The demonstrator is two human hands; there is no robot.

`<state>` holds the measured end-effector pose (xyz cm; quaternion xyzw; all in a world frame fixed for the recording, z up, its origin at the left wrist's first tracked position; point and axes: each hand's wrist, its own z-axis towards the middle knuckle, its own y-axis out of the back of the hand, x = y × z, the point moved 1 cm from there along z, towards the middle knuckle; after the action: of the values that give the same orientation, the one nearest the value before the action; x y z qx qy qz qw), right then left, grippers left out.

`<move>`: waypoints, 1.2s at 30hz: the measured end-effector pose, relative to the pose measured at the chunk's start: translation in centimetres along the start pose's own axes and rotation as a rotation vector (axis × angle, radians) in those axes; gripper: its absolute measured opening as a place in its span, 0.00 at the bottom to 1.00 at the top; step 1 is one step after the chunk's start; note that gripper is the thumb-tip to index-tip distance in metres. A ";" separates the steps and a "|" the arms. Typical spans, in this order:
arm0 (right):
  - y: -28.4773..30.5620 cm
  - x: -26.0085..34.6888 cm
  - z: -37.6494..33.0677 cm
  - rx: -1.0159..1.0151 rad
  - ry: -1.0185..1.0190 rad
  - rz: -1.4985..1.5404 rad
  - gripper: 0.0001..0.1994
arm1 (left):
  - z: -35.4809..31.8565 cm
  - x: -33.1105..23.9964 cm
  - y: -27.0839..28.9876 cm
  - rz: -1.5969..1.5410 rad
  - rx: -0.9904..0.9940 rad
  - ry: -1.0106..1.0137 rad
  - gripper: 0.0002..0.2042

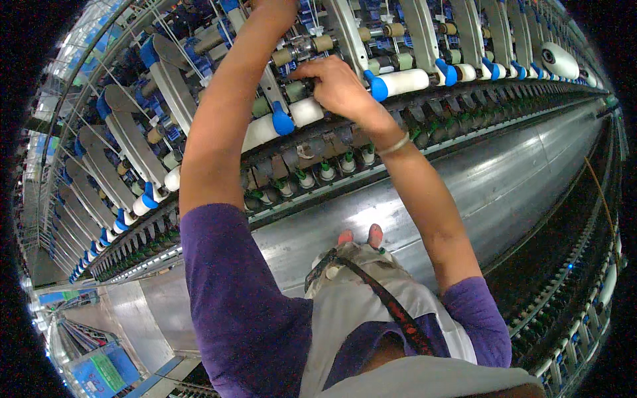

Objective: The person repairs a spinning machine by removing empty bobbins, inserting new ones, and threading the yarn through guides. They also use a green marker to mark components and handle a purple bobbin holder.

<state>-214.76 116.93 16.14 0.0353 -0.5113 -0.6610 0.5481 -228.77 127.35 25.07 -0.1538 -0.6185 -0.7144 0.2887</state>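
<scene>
White roller [307, 113], upper centre, likely wants a light touch; whether right hand [340, 87] or left hand [275, 8] grips anything, I cannot tell.

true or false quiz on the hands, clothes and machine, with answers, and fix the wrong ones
1. The right hand wears a glove. False: it is bare.
2. A pale band circles the right wrist. True.
3. The shoes are blue. False: they look reddish.
4. The left hand is wholly in view. False: the top edge cuts it off.
5. White rollers sit beside blue lever tips. True.
6. Both sleeves are purple. True.
</scene>
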 end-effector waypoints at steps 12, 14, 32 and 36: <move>-1.5 -1.9 1.5 0.184 -0.211 -0.162 0.24 | 2.4 -0.5 -1.3 -0.109 -0.071 -0.041 0.11; -2.1 -1.8 0.9 0.154 -0.158 -0.229 0.16 | 2.5 0.3 -2.9 -0.275 -0.309 -0.174 0.13; 2.1 -10.4 -27.0 -0.118 0.234 0.178 0.13 | 9.4 -2.4 -14.3 -0.133 -0.740 -0.271 0.14; 8.4 -21.5 -54.8 0.396 -0.925 -0.418 0.16 | 6.4 -15.4 -6.6 -0.412 -0.798 -0.266 0.16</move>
<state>-167.18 99.38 -14.91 -0.0559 -0.7959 -0.5935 0.1057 -221.52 137.44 12.13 -0.2170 -0.3448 -0.9130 -0.0224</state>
